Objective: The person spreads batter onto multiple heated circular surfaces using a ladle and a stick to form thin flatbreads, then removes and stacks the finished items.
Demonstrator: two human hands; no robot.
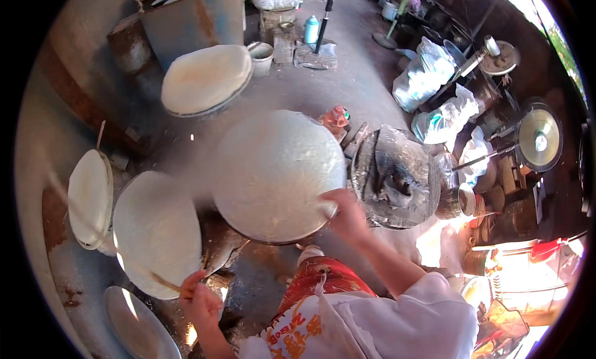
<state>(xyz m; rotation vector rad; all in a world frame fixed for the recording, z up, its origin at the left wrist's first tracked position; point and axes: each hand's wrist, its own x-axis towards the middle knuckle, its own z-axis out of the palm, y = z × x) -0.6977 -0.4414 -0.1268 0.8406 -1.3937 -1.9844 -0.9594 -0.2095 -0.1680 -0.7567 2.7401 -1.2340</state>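
A wide round pan [279, 240] sits in front of me, bearing a thin pale sheet of batter or flatbread [279, 179], partly veiled by steam. My right hand [346, 216] is closed at the sheet's near right edge. Its fingertips are blurred, and what they pinch cannot be made out. Low on the left, my left hand [202, 302] grips a thin wooden stick [167, 284]. The stick's end lies over a second round pale sheet [158, 232].
Another pale round [90, 197] leans at the left wall, with a grey disc [139, 325] below. A stack of flatbreads [205, 80] stands far left beside a bucket [262, 58]. A sooty round stove [397, 179] is right of the pan. Plastic bags [425, 73] lie beyond it.
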